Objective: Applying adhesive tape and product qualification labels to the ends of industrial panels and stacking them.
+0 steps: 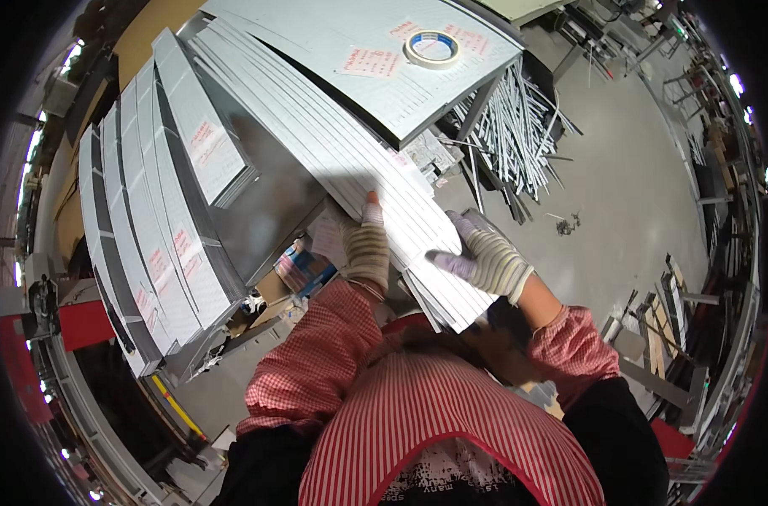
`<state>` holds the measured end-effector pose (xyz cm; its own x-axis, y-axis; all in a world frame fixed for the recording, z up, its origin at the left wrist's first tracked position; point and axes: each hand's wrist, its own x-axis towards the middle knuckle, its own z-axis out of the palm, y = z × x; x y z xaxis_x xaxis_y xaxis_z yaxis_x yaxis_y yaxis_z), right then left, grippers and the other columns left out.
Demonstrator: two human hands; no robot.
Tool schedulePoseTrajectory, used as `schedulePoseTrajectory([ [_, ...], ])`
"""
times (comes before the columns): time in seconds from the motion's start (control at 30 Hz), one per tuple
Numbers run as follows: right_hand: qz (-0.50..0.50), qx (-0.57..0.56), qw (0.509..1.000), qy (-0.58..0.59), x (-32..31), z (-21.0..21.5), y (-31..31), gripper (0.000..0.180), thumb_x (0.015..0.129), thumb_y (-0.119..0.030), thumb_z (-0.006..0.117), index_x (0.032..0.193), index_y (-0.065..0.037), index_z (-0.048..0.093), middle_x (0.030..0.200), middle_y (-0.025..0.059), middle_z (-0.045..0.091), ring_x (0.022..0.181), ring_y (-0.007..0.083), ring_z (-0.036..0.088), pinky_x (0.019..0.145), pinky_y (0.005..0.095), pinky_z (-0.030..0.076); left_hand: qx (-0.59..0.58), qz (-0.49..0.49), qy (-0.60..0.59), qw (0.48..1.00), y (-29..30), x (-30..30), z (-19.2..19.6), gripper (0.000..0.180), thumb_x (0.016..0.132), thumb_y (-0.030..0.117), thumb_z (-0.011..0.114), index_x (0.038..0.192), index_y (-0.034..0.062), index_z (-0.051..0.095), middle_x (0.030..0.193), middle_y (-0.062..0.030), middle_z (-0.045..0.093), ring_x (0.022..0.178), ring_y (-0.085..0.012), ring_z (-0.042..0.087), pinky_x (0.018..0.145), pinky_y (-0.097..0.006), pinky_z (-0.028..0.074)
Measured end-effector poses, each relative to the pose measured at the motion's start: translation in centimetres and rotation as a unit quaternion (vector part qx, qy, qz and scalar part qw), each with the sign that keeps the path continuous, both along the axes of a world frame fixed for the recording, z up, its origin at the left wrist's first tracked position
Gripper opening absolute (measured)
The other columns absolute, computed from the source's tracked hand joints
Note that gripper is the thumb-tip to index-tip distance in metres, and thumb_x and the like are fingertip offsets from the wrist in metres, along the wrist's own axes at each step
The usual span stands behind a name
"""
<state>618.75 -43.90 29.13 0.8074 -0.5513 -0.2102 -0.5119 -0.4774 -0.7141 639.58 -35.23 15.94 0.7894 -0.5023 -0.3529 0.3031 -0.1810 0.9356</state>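
A bundle of long, flat white strips point(316, 126) runs from the far left of the table down toward my body. Its near ends fan apart a little and stick out past the table. My left hand point(367, 246), in a striped knit glove with a bare thumb tip, grips the bundle's left edge. My right hand point(491, 257), in a matching glove, is closed on the right edge near the end. Its thumb lies over the top of the strips, and its other fingers are partly hidden on the far side.
Several wrapped stacks of grey strips point(160, 228) with red-printed labels lie to the left. A roll of tape point(433, 49) rests on a grey sheet-topped stack point(350, 51) at the back. Beyond its corner stands a heap of thin metal offcuts point(519, 126) above the floor point(637, 169).
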Motion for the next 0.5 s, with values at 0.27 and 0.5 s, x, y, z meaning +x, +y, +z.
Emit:
schedulePoseTrajectory([
  [0.27, -0.039, 0.022, 0.997, 0.062, 4.3, -3.3, -2.4, 0.096, 0.081, -0.059, 0.07, 0.138, 0.012, 0.039, 0.103, 0.0306, 0.067, 0.102, 0.0423, 0.066, 0.084, 0.0431, 0.052, -0.039, -0.024, -0.024, 0.999, -1.0, -1.7, 2.3, 0.087, 0.091, 0.025, 0.066, 0.156, 0.003, 0.013, 0.148, -0.0218, 0.038, 0.131, -0.0319, 0.044, 0.11, -0.038, 0.036],
  [0.5, -0.06, 0.115, 0.99, -0.062, 4.9, -5.8, -2.6, 0.092, 0.078, -0.049, 0.078, 0.137, 0.012, 0.041, 0.106, 0.0302, 0.067, 0.102, 0.0397, 0.066, 0.086, 0.04, 0.052, -0.028, -0.037, 0.122, 0.991, 0.1, -1.9, 4.5, 0.085, 0.093, 0.03, 0.065, 0.155, 0.0009, 0.014, 0.148, -0.0254, 0.038, 0.135, -0.0338, 0.041, 0.113, -0.04, 0.033],
])
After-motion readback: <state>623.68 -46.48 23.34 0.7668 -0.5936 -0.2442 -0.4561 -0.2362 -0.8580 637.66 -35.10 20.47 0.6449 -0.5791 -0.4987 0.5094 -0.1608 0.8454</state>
